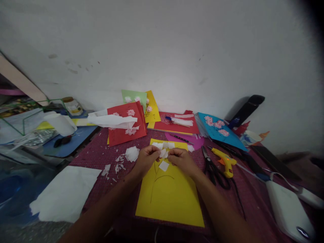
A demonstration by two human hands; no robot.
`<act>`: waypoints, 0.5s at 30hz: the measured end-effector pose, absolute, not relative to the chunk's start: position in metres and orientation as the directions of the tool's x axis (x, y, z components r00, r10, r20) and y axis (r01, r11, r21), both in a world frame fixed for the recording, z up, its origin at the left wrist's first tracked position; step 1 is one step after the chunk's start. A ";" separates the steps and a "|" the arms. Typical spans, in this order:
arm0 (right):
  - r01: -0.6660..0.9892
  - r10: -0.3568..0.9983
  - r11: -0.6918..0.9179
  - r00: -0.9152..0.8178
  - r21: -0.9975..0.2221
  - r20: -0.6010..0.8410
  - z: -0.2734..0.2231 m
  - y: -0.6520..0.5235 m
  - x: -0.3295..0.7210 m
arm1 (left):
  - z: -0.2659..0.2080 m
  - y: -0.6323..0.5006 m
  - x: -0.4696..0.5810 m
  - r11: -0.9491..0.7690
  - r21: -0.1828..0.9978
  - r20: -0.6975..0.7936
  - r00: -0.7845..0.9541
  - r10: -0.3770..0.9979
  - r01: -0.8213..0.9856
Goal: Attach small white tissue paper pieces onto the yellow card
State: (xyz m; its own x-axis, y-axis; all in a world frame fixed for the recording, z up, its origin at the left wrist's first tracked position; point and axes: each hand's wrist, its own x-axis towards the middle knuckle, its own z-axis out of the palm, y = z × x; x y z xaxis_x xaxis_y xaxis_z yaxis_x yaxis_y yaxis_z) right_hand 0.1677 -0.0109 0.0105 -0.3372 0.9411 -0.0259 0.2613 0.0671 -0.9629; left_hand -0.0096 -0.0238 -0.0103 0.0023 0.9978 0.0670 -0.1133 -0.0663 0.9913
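A yellow sheet of card (pixel 174 199) lies in front of me, with thin dark curved lines drawn on it. Over its upper part my left hand (pixel 149 157) and my right hand (pixel 181 160) pinch a small white paper piece (pixel 163 154) between them, fingers closed. Just below, a white paper square (pixel 164 165) rests on the card. More white squares (pixel 171 145) sit along its top edge. Left of my left hand is a stack of white paper pieces (pixel 132 154), with torn scraps (pixel 119 167) beside it.
Scissors (pixel 215 170) and a yellow glue gun (pixel 225 162) lie at right, near a white box (pixel 288 209). Red cards (pixel 126 135) and a blue card (pixel 220 130) with pink-white flowers stand behind. White tissue (pixel 68 192) hangs over the left table edge. A pen (pixel 181 138) lies beyond the card.
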 end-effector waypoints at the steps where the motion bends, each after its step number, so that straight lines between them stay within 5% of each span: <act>1: 0.255 0.942 0.062 -0.334 -0.965 -0.028 0.011 -0.011 0.168 | -0.010 -0.023 -0.010 -0.060 0.985 0.058 -0.016 0.998 -0.160; 9: 0.171 0.947 0.043 -0.319 -0.984 -0.014 0.013 -0.009 0.172 | -0.009 -0.017 -0.015 -0.017 0.915 -0.059 -0.174 0.983 -0.403; 15: 0.054 0.942 0.002 -0.335 -0.999 -0.016 0.010 -0.008 0.174 | -0.010 -0.019 -0.013 -0.078 0.970 0.038 -0.173 0.984 -0.232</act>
State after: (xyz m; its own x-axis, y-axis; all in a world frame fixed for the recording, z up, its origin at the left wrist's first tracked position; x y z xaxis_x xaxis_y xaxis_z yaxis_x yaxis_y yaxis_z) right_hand 0.1743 -0.0083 0.0101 -0.3355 0.9419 -0.0160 0.0540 0.0023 -0.9985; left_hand -0.0135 -0.0185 -0.0096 -0.1726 0.9843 0.0379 -0.2317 -0.0780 0.9696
